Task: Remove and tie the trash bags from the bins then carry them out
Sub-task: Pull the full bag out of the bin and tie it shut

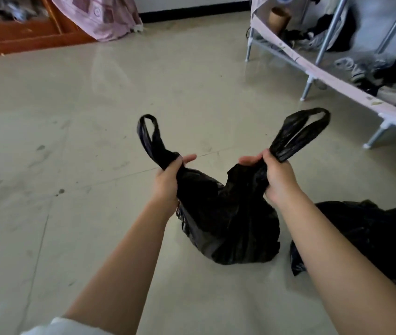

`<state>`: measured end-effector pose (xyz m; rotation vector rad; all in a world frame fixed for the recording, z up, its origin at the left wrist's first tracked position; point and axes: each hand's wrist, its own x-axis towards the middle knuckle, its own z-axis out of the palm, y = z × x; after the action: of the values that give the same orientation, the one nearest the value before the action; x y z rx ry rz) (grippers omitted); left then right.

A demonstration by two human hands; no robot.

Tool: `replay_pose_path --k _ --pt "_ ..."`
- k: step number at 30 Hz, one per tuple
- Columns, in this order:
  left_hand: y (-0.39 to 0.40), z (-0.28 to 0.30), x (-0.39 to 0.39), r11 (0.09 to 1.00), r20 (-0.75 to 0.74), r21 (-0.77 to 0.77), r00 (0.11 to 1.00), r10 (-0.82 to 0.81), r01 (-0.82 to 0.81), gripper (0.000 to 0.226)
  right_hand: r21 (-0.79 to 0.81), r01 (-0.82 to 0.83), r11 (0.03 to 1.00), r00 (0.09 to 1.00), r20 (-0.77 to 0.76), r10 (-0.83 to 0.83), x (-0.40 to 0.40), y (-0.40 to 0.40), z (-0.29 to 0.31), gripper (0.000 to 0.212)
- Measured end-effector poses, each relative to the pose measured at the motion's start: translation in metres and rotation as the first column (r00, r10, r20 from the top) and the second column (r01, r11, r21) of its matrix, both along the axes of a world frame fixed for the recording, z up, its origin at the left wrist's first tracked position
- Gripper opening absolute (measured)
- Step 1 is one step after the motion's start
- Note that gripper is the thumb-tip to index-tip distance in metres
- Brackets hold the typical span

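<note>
**Item: black trash bag, 2 handles gathered, knot not yet made**

- **Trash bag** [228,226]: black plastic, full and slumped, its base apparently resting on the pale floor [95,117] at lower centre of the frame. Long axis runs upright from base to neck; the neck points up toward the hands.
- **Left hand** [170,180]: clenched round the left handle [148,134] at its root; the loop stands free above the fist, leaning toward the upper left.
- **Right hand** [276,180]: clenched round the right handle [298,131] at its root; the loop juts toward the upper right.
- **Key relation**: the 2 fists sit level, apart, on opposite sides of the bag's mouth, with the body hanging directly below and between them. Neither hand is nearer the bag. The handles splay outward, away from each other, so tying would likely call for crossing them over the centre gap.
- **Second bag** [373,238]: black, lying on the floor at lower right, just beside the right forearm; whether it is tied cannot be told.
- **Surroundings**: metal-legged rack [313,68] with shoes, upper right; orange wooden furniture [23,35] and pink patterned cloth [105,18], upper left.
</note>
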<state>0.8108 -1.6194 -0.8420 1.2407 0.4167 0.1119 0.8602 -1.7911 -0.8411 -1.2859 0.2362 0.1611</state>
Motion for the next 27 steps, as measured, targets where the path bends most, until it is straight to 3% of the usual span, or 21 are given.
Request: replay_pose_path --k 2,5,8,10,14,17,20,22,25,27 --pt "-0.001 0.008 0.004 0.982 0.073 -0.188 0.996 0.048 -0.034 0.046 0.19 0.11 0.976 0.992 -0.085 -0.095 0.003 -0.011 0.003 0.04" --pt "-0.014 0.016 0.009 0.933 0.066 -0.361 0.997 0.031 -0.005 0.041 0.077 0.01 0.997 0.974 -0.226 0.007 0.005 -0.032 0.011 0.037" --pt "-0.033 0.009 0.009 0.961 -0.178 -0.193 0.956 -0.234 0.199 0.04 -0.185 -0.301 0.936 0.892 -0.401 0.208 0.0 -0.048 0.007 0.029" --pt "-0.039 -0.004 0.01 0.938 -0.325 -0.137 0.88 -0.347 0.319 0.035 -0.233 -0.365 0.901 0.872 -0.426 0.242 -0.003 -0.052 0.004 0.024" --pt "-0.042 -0.018 0.01 0.939 -0.319 -0.205 0.889 -0.33 0.275 0.029 -0.259 -0.105 0.96 0.982 -0.182 0.059 -0.003 -0.058 -0.004 0.034" --pt "-0.037 -0.016 0.008 0.918 -0.124 -0.344 0.96 -0.253 0.197 0.037 -0.044 0.092 0.995 0.991 -0.093 -0.096 -0.004 -0.066 -0.013 0.034" --pt "-0.03 -0.008 0.007 0.835 0.125 -0.531 0.988 -0.093 0.146 0.038 0.362 0.209 0.908 0.972 -0.177 -0.153 -0.005 -0.073 -0.02 0.033" --pt "-0.03 -0.004 0.004 0.806 0.212 -0.569 0.976 -0.045 0.161 0.037 0.492 0.273 0.827 0.959 -0.213 -0.189 -0.004 -0.069 -0.022 0.032" --pt "-0.039 -0.008 0.001 0.781 0.193 -0.591 0.976 -0.104 0.201 0.037 0.466 0.423 0.777 0.899 -0.325 -0.294 0.0 -0.063 -0.022 0.032" --pt "-0.039 -0.018 0.002 0.804 0.118 -0.562 0.981 -0.154 0.194 0.037 0.346 0.484 0.804 0.852 -0.394 -0.344 0.003 -0.067 -0.026 0.034"
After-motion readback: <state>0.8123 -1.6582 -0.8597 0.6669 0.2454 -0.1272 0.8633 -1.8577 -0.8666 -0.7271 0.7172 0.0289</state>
